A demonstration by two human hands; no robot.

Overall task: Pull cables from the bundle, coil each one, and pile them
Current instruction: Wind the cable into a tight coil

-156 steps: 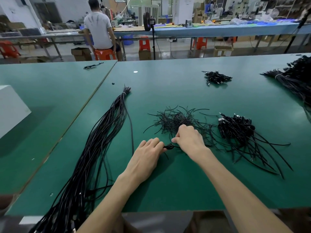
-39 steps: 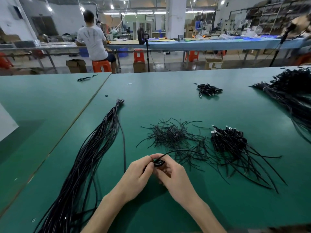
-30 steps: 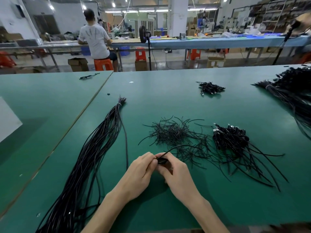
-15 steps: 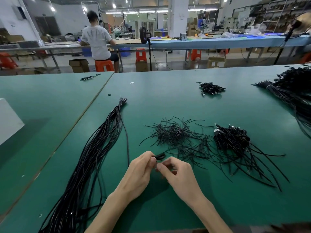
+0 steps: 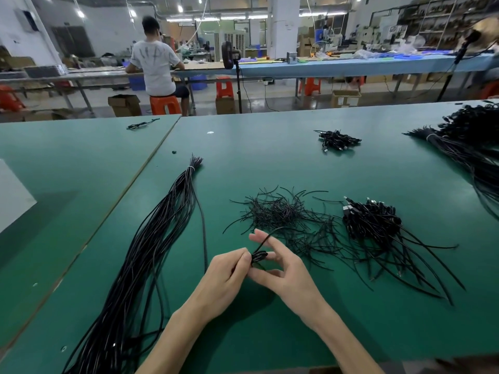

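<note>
Low in the middle, the left hand [image 5: 226, 279] pinches the little coil [image 5: 259, 257] above the tabletop [image 5: 270, 163]. The right hand [image 5: 293, 269] has just spread its fingers [image 5: 260, 237], lifting a thin strand [image 5: 273, 230], probably to tie it.

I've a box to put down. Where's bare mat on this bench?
Widest: beyond the loose ties, short of the small far pile. Also the near edge right of the right hand. Crowded: ties through the coiled pile.

Green-topped work tables [image 5: 81, 171] up front; behind, long blue bench [image 5: 351, 67] w/ orange stools [image 5: 165, 104] & cardboard boxes [image 5: 124, 105] on grey floor [image 5: 283, 101]. White pillar [image 5: 282, 25] centre, strip lights [image 5: 232, 18] overhead, shelving [image 5: 437, 22] far right.
</note>
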